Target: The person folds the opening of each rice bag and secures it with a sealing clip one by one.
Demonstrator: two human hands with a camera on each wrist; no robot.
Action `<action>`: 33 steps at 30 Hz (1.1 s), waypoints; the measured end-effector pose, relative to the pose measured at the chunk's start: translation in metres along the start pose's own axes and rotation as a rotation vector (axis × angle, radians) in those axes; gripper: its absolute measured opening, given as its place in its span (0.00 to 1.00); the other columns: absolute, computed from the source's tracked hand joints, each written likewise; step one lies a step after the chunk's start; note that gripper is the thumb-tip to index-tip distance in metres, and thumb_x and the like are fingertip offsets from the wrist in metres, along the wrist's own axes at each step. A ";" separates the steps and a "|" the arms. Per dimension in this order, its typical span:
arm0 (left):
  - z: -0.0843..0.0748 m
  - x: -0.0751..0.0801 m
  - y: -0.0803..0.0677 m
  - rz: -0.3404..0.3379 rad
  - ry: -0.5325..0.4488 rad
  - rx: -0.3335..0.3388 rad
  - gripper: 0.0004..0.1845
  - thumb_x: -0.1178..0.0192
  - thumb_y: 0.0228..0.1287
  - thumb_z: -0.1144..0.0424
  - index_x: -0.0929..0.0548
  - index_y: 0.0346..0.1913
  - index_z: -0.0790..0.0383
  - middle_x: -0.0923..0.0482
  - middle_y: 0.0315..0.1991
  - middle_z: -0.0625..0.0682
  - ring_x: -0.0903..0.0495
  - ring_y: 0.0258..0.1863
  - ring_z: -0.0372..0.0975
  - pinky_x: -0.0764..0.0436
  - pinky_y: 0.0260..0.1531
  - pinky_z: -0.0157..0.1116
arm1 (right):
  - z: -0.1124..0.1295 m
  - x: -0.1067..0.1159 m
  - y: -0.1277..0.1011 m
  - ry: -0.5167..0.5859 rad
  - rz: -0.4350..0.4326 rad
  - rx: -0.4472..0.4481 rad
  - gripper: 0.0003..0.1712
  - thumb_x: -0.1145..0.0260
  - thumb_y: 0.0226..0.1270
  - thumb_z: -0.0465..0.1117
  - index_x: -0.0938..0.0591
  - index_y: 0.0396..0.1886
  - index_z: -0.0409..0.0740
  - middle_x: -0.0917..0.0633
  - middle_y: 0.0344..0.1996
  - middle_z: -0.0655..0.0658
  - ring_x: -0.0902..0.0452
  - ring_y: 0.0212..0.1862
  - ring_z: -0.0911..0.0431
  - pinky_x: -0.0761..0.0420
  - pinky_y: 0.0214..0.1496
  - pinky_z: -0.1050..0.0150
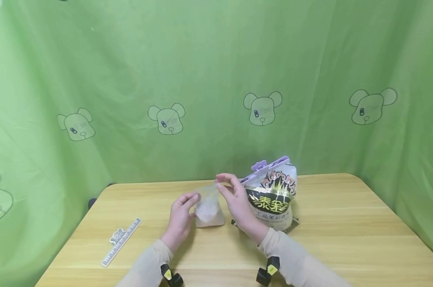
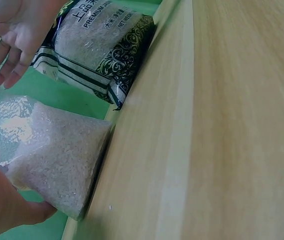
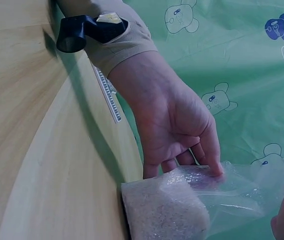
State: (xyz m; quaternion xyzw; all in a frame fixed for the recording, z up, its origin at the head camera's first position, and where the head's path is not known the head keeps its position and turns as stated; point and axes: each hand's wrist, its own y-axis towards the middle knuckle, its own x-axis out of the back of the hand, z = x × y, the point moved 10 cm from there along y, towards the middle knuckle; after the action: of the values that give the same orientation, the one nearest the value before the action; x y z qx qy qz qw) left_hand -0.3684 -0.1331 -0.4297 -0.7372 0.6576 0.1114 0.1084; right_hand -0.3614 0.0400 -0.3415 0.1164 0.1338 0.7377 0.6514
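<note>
Small bag: a clear plastic bag of rice [image 1: 209,209] stands on the table [image 1: 345,239] near the middle, a little toward the far edge.
Left hand: the left hand [image 1: 180,217] grips the bag's left side, fingers curled round the plastic near its top, thumb low by the base.
Right hand: the right hand [image 1: 236,199] pinches the bag's open top between thumb and forefinger; its other fingers are loosely spread.
Large bag: a printed rice bag [image 1: 275,197], closed with a purple clip [image 1: 268,164], stands just beside the small bag, behind the right hand.
Ruler: a ruler [image 1: 121,241] lies near the table's left edge, well apart.
Backdrop: green cloth with bear outlines [image 1: 216,79].
</note>
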 end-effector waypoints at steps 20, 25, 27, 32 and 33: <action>0.001 0.000 0.001 0.001 -0.006 -0.006 0.04 0.41 0.66 0.65 0.20 0.34 0.52 0.19 0.39 0.41 0.24 0.46 0.36 0.22 0.45 0.38 | -0.017 0.001 0.000 -0.053 0.003 -0.011 0.17 0.36 0.62 0.29 0.22 0.52 0.35 0.18 0.51 0.38 0.23 0.57 0.47 0.25 0.66 0.55; 0.000 0.000 0.002 0.004 0.006 -0.008 0.00 0.38 0.64 0.63 0.19 0.36 0.54 0.18 0.40 0.41 0.23 0.47 0.36 0.21 0.46 0.39 | -0.020 0.002 0.000 -0.046 -0.006 -0.008 0.17 0.35 0.61 0.28 0.22 0.51 0.35 0.19 0.51 0.35 0.23 0.56 0.46 0.23 0.63 0.58; -0.001 0.000 0.003 0.011 0.021 -0.006 0.03 0.37 0.63 0.61 0.19 0.36 0.55 0.18 0.40 0.41 0.23 0.47 0.36 0.22 0.47 0.40 | -0.021 0.002 0.000 -0.039 -0.006 -0.008 0.18 0.35 0.61 0.27 0.22 0.51 0.34 0.19 0.51 0.34 0.23 0.56 0.46 0.23 0.63 0.58; -0.004 -0.001 0.003 0.036 0.079 -0.012 0.03 0.37 0.63 0.62 0.19 0.38 0.53 0.19 0.40 0.41 0.23 0.47 0.36 0.26 0.48 0.39 | -0.023 0.005 -0.002 -0.037 -0.015 0.004 0.18 0.36 0.61 0.27 0.23 0.52 0.33 0.19 0.51 0.33 0.22 0.57 0.44 0.22 0.63 0.60; -0.005 -0.001 0.003 0.040 0.090 -0.015 0.04 0.38 0.63 0.62 0.19 0.39 0.53 0.19 0.40 0.41 0.23 0.47 0.37 0.27 0.48 0.39 | -0.023 0.006 -0.002 -0.035 -0.018 -0.001 0.18 0.36 0.61 0.27 0.23 0.52 0.34 0.19 0.51 0.34 0.22 0.57 0.45 0.22 0.62 0.62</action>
State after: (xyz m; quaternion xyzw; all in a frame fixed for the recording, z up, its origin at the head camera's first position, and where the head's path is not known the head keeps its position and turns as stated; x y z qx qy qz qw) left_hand -0.3715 -0.1336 -0.4245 -0.7289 0.6756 0.0855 0.0710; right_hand -0.3684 0.0447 -0.3641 0.1279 0.1231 0.7297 0.6604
